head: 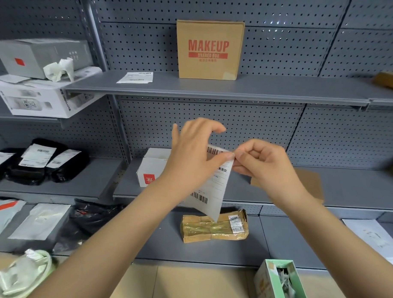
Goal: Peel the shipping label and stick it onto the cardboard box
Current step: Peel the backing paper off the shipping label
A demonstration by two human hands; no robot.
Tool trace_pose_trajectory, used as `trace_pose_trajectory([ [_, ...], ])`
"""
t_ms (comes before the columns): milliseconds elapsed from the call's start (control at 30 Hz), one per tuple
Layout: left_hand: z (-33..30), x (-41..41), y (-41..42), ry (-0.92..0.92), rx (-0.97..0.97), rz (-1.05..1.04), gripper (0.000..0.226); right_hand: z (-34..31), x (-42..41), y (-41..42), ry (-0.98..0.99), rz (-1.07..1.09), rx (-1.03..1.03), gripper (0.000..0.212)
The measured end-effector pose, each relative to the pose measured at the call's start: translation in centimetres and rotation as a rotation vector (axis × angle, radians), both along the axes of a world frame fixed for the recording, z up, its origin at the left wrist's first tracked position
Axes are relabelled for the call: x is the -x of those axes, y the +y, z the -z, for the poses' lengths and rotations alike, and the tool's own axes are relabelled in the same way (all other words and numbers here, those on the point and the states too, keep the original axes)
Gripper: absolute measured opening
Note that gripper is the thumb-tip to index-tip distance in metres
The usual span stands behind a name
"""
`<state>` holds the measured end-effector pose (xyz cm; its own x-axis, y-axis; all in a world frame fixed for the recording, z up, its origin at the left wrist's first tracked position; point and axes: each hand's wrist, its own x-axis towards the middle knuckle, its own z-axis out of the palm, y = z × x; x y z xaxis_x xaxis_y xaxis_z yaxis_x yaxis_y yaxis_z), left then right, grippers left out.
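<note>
A white shipping label (217,188) with barcodes hangs in the air in front of the middle shelf. My left hand (191,158) pinches its top corner with thumb and forefinger. My right hand (263,162) pinches the same corner from the right, fingertips touching the left thumb. A brown cardboard box (210,50) printed MAKEUP stands upright on the upper shelf, above and behind the hands. A taped brown parcel (214,228) lies on the lower shelf under the label.
A loose label sheet (135,77) lies on the upper shelf left of the MAKEUP box. A white carton (151,168) sits behind my left hand. Black mailer bags (35,163) fill the left shelf. A green open box (278,282) stands at the bottom right.
</note>
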<state>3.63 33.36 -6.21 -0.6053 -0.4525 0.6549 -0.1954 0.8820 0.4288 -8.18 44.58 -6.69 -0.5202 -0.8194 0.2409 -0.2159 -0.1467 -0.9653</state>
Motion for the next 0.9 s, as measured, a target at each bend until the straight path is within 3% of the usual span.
trace_pose_trajectory([
  [133, 0.8, 0.3, 0.4, 0.118, 0.058, -0.039, 0.024, 0.7, -0.3, -0.3, -0.151, 0.037, 0.045, 0.018],
  [300, 1.5, 0.3, 0.7, 0.065, -0.244, 0.085, 0.018, 1.5, -0.5, -0.4, -0.183, 0.039, 0.066, 0.019],
  [500, 1.6, 0.4, 0.5, 0.032, -0.370, 0.085, 0.014, 1.6, -0.6, -0.6, -0.189, 0.021, 0.073, 0.023],
  [900, 2.2, 1.2, 0.5, 0.043, -0.217, 0.101, 0.006, 3.1, 0.0, -1.1, -0.149, 0.080, 0.123, 0.017],
])
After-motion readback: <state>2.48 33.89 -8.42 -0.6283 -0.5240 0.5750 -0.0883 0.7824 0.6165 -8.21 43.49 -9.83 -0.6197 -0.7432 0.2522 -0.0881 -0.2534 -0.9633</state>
